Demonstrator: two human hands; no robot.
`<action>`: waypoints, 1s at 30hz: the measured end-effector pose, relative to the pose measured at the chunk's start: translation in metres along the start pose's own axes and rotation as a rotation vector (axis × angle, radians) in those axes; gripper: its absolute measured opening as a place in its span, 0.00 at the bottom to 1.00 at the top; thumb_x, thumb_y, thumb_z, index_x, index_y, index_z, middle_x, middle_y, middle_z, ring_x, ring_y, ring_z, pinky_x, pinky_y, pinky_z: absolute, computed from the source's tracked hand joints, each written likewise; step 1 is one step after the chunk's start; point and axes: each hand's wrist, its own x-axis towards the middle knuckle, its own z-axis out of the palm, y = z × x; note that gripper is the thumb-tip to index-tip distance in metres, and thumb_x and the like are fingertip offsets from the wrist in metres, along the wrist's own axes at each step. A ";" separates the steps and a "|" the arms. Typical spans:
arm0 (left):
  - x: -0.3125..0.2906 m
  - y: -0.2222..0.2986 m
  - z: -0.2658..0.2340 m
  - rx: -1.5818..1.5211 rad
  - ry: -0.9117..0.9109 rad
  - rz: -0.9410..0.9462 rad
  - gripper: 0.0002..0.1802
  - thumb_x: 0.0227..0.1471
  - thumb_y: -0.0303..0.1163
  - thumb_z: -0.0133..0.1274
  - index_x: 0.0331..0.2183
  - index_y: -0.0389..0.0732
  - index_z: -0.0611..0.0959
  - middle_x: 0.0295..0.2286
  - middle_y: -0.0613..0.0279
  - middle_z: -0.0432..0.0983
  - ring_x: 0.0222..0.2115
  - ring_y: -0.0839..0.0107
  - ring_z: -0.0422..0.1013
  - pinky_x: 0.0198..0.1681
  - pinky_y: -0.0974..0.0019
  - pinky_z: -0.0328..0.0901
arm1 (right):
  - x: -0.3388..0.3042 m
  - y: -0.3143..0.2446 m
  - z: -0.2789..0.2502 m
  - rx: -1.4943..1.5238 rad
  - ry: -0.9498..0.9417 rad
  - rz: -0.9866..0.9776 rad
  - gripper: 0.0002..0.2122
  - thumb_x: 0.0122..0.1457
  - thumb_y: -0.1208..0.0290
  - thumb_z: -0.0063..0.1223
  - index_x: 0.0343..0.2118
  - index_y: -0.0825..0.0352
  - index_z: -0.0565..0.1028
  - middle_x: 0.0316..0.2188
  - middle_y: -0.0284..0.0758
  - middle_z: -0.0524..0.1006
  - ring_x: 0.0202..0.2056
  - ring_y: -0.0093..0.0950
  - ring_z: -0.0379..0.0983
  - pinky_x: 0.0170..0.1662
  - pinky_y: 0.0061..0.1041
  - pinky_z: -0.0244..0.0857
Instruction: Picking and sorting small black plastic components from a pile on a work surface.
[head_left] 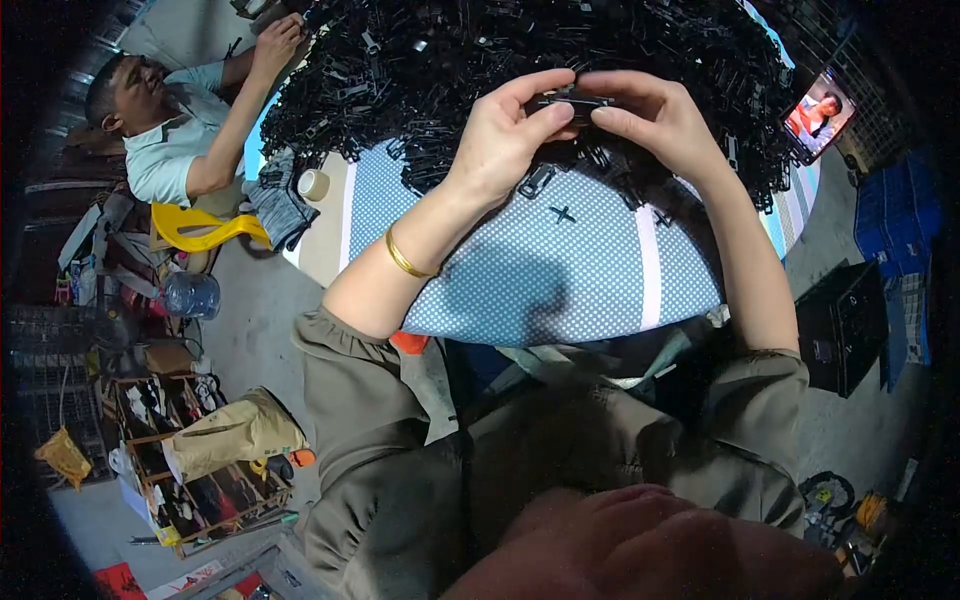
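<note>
Above the near edge of a heap of small black plastic parts, my two hands meet at a small dark, narrow piece. My left hand pinches its left end between thumb and fingers. From the other side, the thumb and curled fingers of my right hand close on the right end. The fingers partly cover the piece, so its exact kind does not show. Just below my left hand lies a loose black rectangular frame-like part. A small dark cross-shaped bit rests nearer to me on the cloth.
A blue dotted tablecloth with pale stripes covers the table. At its left edge stand a tape roll and a bunched grey cloth. Another person sits at the left, reaching to the heap. A phone is propped at the right.
</note>
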 end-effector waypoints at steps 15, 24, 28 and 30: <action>-0.053 -0.001 0.060 0.410 -0.774 0.502 0.08 0.47 0.26 0.44 0.32 0.34 0.73 0.31 0.55 0.71 0.39 0.61 0.68 0.43 0.63 0.66 | 0.001 0.002 -0.016 -0.562 -0.079 -0.057 0.17 0.50 0.55 0.51 0.19 0.68 0.73 0.14 0.31 0.70 0.17 0.24 0.65 0.21 0.19 0.58; -0.057 -0.014 0.077 0.657 -0.801 0.837 0.12 0.38 0.32 0.51 0.30 0.38 0.75 0.33 0.54 0.70 0.38 0.59 0.67 0.40 0.63 0.65 | -0.014 0.003 0.018 -1.046 -0.096 -0.163 0.09 0.41 0.66 0.56 0.19 0.68 0.72 0.21 0.37 0.70 0.27 0.35 0.69 0.29 0.30 0.64; -0.002 0.009 0.019 0.825 -0.080 0.564 0.11 0.36 0.27 0.55 0.29 0.38 0.79 0.25 0.59 0.73 0.27 0.66 0.70 0.30 0.68 0.66 | -0.010 0.001 0.019 -0.900 0.050 -0.317 0.07 0.41 0.71 0.52 0.22 0.68 0.70 0.23 0.37 0.70 0.29 0.36 0.67 0.31 0.32 0.63; 0.038 0.004 -0.023 0.649 0.389 0.429 0.07 0.43 0.30 0.54 0.26 0.36 0.79 0.23 0.62 0.75 0.22 0.79 0.68 0.26 0.75 0.64 | -0.011 -0.008 0.016 -0.901 0.019 -0.199 0.07 0.42 0.72 0.51 0.24 0.69 0.70 0.25 0.37 0.70 0.28 0.36 0.67 0.32 0.31 0.64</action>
